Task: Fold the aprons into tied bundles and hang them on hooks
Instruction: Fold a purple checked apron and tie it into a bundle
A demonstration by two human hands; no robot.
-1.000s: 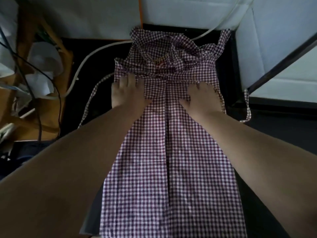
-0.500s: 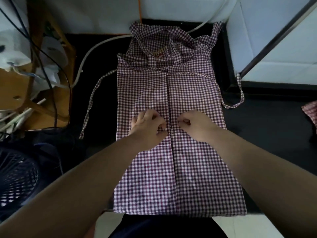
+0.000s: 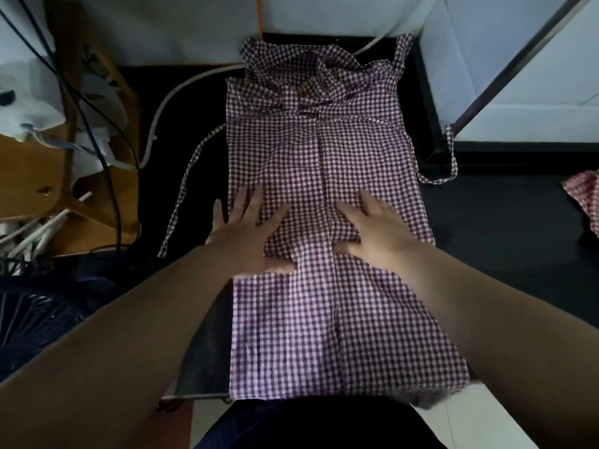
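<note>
A person's two hands press flat on a red-and-white checked apron (image 3: 324,163) laid lengthwise on a dark surface (image 3: 505,222), its sides folded in to meet at a centre line. The left hand (image 3: 246,234) lies on the left panel with fingers straight and fanned wide, the outermost finger reaching past the cloth's edge. The right hand (image 3: 376,231) rests on the right panel just beside the centre line, fingers straight and spread. Neither grip closes on anything; both palms are down on the fabric. One apron tie (image 3: 183,192) trails off the left side, another tie (image 3: 450,160) loops to the right. The bib end lies bunched at the far end, while a second checked cloth (image 3: 583,202) sits well apart at the right edge.
</note>
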